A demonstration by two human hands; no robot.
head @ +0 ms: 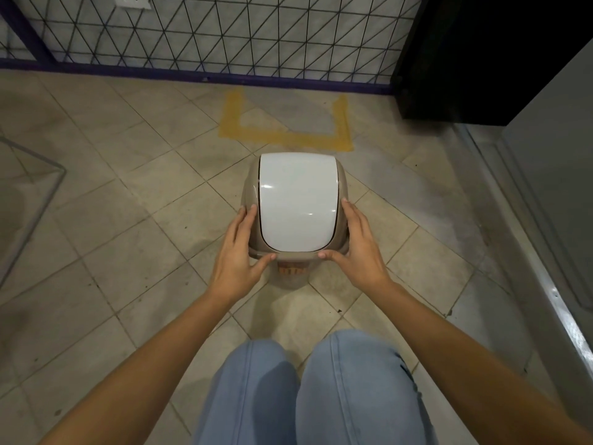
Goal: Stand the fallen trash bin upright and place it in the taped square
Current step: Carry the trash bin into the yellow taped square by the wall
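Observation:
A small beige trash bin [296, 203] with a white swing lid stands upright on the tiled floor, seen from above. My left hand [239, 252] grips its left rim, thumb on the near edge. My right hand [357, 248] holds the right rim the same way. The yellow taped square [285, 136] lies on the floor just beyond the bin, against the wall; the bin stands just short of its near tape line.
A wire-grid fence [208, 33] with a purple frame runs along the far side. A black cabinet [481, 59] stands at the back right, a grey panel and metal threshold [545, 252] along the right. My knees in blue jeans [305, 390] are below the bin.

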